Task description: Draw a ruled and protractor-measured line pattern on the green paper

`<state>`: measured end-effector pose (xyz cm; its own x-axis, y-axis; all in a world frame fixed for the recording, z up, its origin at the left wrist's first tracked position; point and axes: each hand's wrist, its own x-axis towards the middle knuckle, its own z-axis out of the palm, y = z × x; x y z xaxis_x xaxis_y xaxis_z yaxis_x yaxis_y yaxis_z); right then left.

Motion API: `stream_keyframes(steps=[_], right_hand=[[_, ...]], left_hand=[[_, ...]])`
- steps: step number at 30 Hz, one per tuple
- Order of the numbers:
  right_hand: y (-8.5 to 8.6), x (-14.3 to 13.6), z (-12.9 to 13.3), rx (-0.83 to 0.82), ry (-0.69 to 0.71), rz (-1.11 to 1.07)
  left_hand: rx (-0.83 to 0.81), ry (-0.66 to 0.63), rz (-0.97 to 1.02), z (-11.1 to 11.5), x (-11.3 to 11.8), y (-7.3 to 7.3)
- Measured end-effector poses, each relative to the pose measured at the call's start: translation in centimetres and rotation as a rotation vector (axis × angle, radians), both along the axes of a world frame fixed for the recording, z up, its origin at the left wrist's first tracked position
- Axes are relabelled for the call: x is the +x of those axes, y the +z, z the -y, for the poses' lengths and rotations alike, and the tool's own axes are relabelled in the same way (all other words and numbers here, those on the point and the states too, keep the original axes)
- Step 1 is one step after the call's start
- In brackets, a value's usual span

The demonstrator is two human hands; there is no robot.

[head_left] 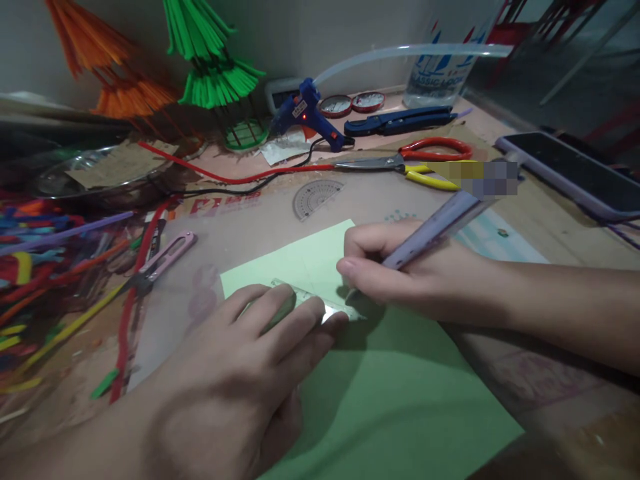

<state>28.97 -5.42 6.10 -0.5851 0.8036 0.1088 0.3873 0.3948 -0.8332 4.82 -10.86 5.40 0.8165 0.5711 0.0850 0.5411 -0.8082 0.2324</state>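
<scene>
A sheet of light green paper point(400, 387) lies on the table at a slant. My left hand point(250, 367) rests on it, fingertips pressing a clear plastic ruler point(300, 291) against the sheet; much of the ruler is hidden under the fingers. Above the paper's right side, my right hand point(400, 267) is closed around a purple pen point(435, 223). The pen's tip points down by the ruler's right end, shaded by the fingers, so I cannot tell whether it touches the paper. The pen's upper end is blurred out.
Behind the paper lie a protractor point(317, 199), scissors point(373, 163) and a blue glue gun point(313, 117) with its red light lit. A phone point(575, 170) is at right. A pink-handled cutter point(170, 257) and coloured scraps point(45, 233) lie left. Green point(215, 87) and orange point(115, 67) tiered models stand behind.
</scene>
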Motion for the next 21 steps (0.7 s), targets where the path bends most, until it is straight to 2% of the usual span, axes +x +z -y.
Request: stream_keyframes(steps=[7, 14, 21], right_hand=[[-0.23, -0.22, -0.56, -0.109, -0.045, -0.034], [-0.37, -0.01, -0.40, -0.053, 0.046, 0.002], [-0.38, -0.18, -0.27, -0.013, 0.030, 0.015]], left_hand=[[0.009, -0.002, -0.036, -0.01, -0.29, -0.10], [-0.016, -0.017, -0.052, 0.01, -0.40, 0.18], [0.004, -0.010, -0.044, 0.08, -0.43, 0.05]])
